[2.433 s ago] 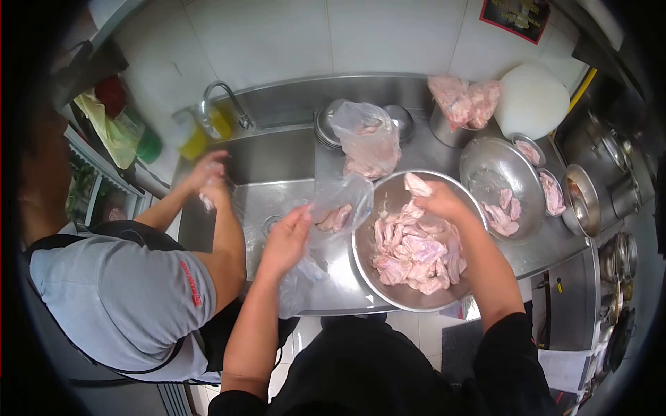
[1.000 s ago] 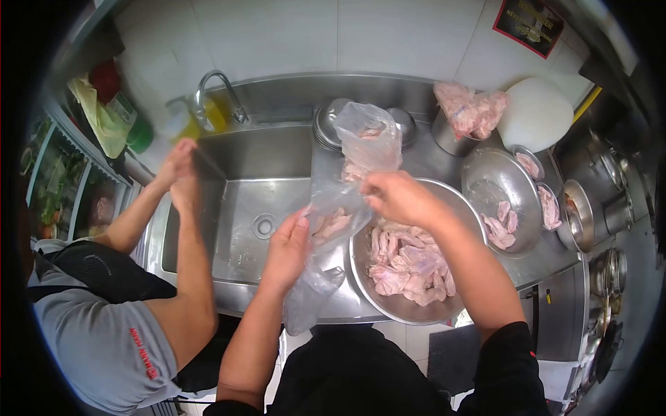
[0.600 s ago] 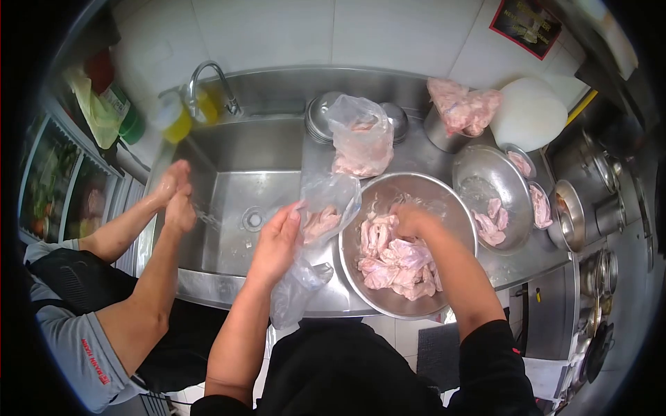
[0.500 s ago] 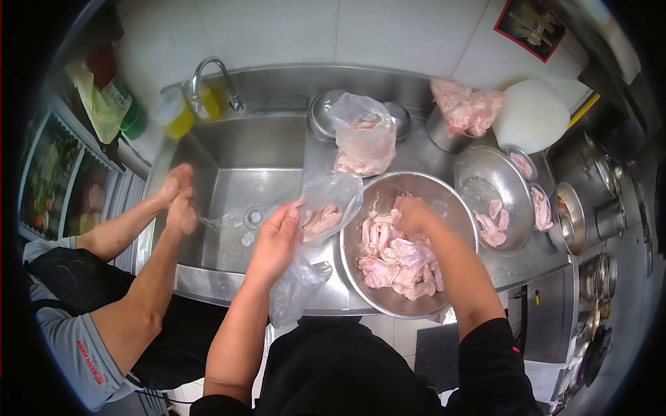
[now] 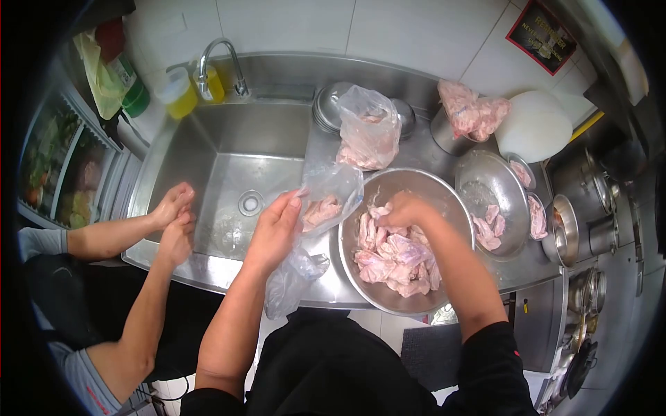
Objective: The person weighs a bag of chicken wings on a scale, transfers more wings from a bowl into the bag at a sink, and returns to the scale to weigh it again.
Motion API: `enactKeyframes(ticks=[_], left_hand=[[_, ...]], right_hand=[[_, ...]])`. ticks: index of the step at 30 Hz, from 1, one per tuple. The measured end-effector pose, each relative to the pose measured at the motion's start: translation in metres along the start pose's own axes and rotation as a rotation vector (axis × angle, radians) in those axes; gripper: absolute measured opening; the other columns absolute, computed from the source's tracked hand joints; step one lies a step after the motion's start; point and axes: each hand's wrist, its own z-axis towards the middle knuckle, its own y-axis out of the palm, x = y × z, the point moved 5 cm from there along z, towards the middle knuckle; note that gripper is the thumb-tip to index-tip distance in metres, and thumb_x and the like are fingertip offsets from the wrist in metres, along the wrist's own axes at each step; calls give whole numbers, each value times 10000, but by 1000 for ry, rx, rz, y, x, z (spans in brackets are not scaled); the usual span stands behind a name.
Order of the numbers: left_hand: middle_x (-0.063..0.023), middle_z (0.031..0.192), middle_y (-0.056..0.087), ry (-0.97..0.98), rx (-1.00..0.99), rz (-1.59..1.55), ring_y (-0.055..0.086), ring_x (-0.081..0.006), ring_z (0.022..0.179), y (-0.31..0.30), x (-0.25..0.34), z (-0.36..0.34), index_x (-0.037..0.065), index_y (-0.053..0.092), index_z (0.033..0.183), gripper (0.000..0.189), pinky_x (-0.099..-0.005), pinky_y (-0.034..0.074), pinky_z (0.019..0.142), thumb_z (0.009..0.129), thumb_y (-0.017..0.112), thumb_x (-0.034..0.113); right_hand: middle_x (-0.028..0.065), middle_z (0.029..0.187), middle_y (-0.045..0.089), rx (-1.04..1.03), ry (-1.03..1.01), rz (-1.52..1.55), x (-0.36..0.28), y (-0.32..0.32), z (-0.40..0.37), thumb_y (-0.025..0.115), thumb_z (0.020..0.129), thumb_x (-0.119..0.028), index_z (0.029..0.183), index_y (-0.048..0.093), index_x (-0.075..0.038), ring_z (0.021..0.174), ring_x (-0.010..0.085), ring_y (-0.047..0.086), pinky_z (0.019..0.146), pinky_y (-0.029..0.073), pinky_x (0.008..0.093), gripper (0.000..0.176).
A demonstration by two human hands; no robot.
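Observation:
My left hand (image 5: 279,225) pinches the rim of a clear plastic bag (image 5: 333,182), whose mouth stands open toward the bowl. A few raw chicken pieces (image 5: 320,211) lie inside it, and its loose plastic hangs below my wrist. My right hand (image 5: 402,210) reaches into a large steel bowl (image 5: 452,196), fingers curled down around raw chicken at the top of the pile. Its fingertips are partly hidden. More raw chicken pieces (image 5: 399,260), which look like wings, fill the bowl's near left part.
A co-worker's hands (image 5: 176,222) are together over the left edge of the sink (image 5: 229,128). Behind the bowl stands a filled bag of chicken (image 5: 368,142). To the right are a steel bowl (image 5: 510,208) with several pieces and a pot (image 5: 447,132) topped by bagged meat (image 5: 475,111).
My right hand has shifted slightly left over the chicken. The co-worker's hands have come lower and closer together, and the water splash beside them is gone. The view has shifted a little.

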Motion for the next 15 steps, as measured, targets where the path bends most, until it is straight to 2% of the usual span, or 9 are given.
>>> enactKeyframes(ticks=[1,4,7,10,13,15], left_hand=[[1,897,586,13,10,9,464,-63,699,1,0,0,50,595,1257,373,-224,414,639,1011,496,312],[-1,894,586,-1,23,-8,462,-62,692,2,4,-2,43,597,1248,375,-224,414,634,1010,497,315],[7,858,578,-2,9,-36,458,-60,679,1,3,-1,44,598,1245,378,-222,409,623,1009,498,322],[20,816,563,18,0,-34,454,-57,668,1,3,0,47,601,1244,381,-219,403,610,1009,499,329],[29,792,552,30,2,-44,453,-55,664,2,2,0,50,604,1241,381,-215,399,603,1010,498,334],[31,791,551,30,5,-60,454,-54,665,1,0,0,51,607,1238,381,-215,400,603,1010,496,336]], right_hand=[[258,1187,621,-40,37,20,-8,4,-5,761,693,-429,1135,627,71,1065,361,628,905,497,384,681],[189,1157,653,62,13,-94,-30,19,-8,769,699,-426,1075,674,26,1073,283,641,887,513,378,596],[136,1183,650,68,93,-138,-50,30,-13,784,695,-378,1127,654,-11,1117,266,623,899,511,371,581],[126,1196,641,163,191,-168,-53,45,-1,800,685,-331,1188,616,-37,1105,264,630,896,515,374,611],[134,1198,639,171,258,-85,-54,46,-2,806,670,-289,1218,590,-39,1105,264,631,898,517,358,640],[154,1194,637,181,186,-37,-55,44,-4,815,650,-272,1218,588,-23,1086,281,637,876,523,354,660]])
